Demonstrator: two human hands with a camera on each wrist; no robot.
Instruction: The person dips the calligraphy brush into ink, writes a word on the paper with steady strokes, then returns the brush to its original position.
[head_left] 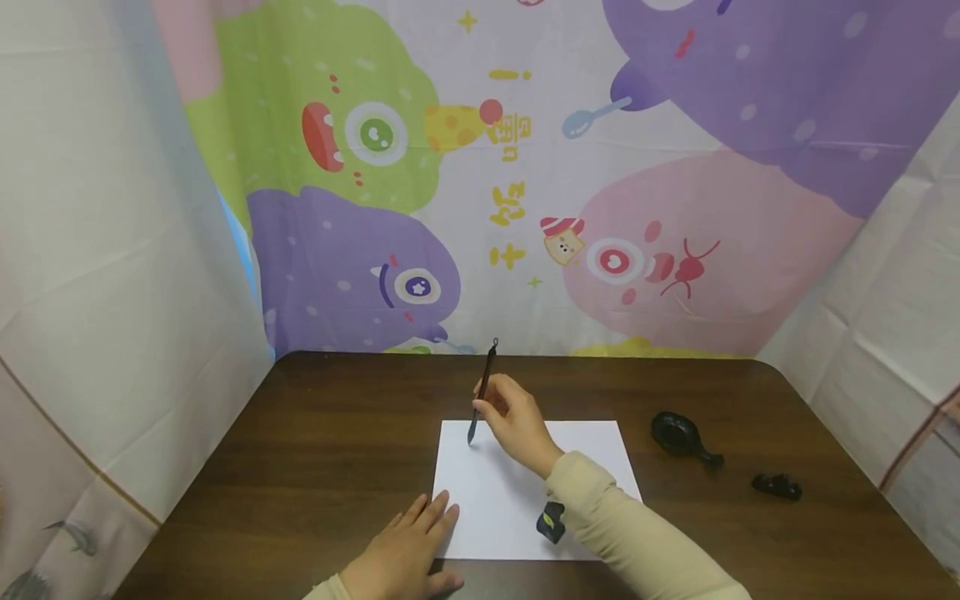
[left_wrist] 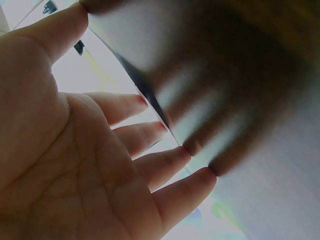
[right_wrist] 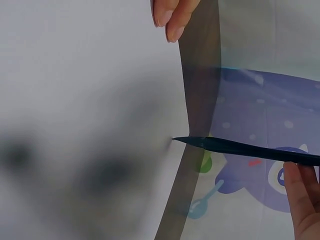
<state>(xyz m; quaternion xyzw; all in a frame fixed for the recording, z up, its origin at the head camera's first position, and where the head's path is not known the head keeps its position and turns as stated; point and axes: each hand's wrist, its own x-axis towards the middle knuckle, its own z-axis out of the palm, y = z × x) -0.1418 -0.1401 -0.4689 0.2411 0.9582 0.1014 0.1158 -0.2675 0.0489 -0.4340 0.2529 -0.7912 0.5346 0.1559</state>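
Observation:
A white sheet of paper (head_left: 510,500) lies on the dark wooden table. Above its upper left part, my right hand (head_left: 517,421) pinches a dark ink brush (head_left: 483,383) between thumb and fingers, the handle tilted up and the dark tip pointing down. In the right wrist view the brush (right_wrist: 240,149) has its pointed tip right at the paper (right_wrist: 100,60), near the edge. My left hand (head_left: 408,546) rests with fingers spread over the paper's lower left edge; its palm (left_wrist: 75,160) fills much of the left wrist view.
On the table's right side stand a black ink dish (head_left: 677,435) with a handle and a small black brush rest (head_left: 777,486). A strapped black wrist camera (head_left: 551,522) sits below my right sleeve (head_left: 637,533). Behind the table (head_left: 337,433) hangs a cartoon-printed cloth (head_left: 480,183).

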